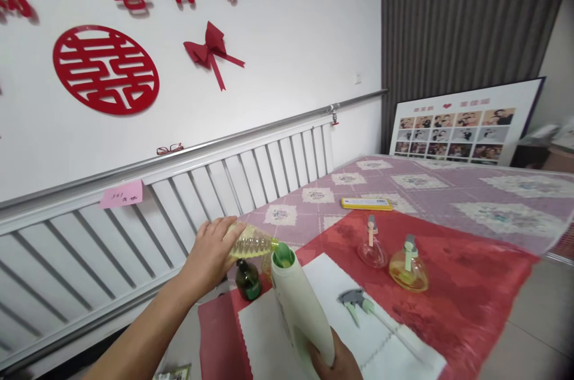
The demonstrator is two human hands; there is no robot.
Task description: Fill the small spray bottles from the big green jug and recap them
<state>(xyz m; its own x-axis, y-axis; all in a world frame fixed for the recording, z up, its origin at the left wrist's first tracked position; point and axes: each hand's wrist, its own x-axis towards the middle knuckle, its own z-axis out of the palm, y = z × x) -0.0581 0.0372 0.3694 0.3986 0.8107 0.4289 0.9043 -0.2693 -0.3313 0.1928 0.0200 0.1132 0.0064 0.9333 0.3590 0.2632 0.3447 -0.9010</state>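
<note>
My left hand (210,254) is closed round a clear ribbed plastic bottle (253,244) of yellowish liquid, tipped on its side with its mouth at the green-rimmed opening of a tall white bottle (298,308). My right hand (336,362) grips the white bottle from below at the bottom edge of the view and holds it tilted toward the clear bottle. Both bottles are above a white cloth (381,341) on a red cloth (470,284). A grey-green trigger spray head (354,301) with its tube lies on the white cloth just right of the white bottle.
A dark green glass bottle (247,279) stands under my left hand. Two round glass spray bottles stand on the red cloth, a clear one (372,248) and one with yellow liquid (408,266). A yellow flat case (366,204) lies further back. A framed photo board (461,126) leans at the back right.
</note>
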